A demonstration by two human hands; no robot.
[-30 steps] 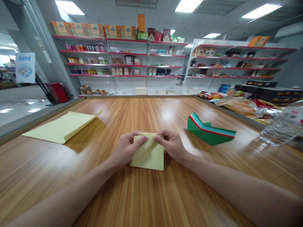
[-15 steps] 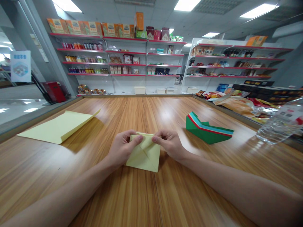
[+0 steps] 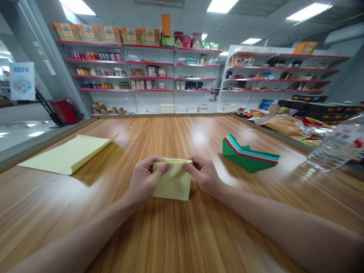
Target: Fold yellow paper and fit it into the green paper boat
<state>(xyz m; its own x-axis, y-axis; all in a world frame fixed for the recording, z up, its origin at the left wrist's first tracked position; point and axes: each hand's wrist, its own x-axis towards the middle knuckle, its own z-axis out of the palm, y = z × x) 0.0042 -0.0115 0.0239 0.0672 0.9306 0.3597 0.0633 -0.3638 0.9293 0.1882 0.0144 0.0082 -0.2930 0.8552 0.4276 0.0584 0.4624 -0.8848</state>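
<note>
One bare left hand and one bare right hand share, in the head view, a small squarish packet of folded pale-yellow paper, held between them over the middle of a glossy brown wood-grain table. Each hand is closed in a pinch near an upper corner, thumb on the near face, other fingers partly hidden behind. Compared with half a second ago, the packet's mouth gapes wider along the top and its face stands more upright; this suggests the layers are being parted rather than pressed flat. Whether its lower edge touches the table, I cannot tell.

The packet looks thin, matte and crisp, with diagonal creases across its face. Well apart on the left lies a large pale-yellow paper sheet, its right side curling upward. To the right sits a boat-shaped green paper fold, banded in red, white and light blue; beyond is a shiny clear plastic bottle.
</note>
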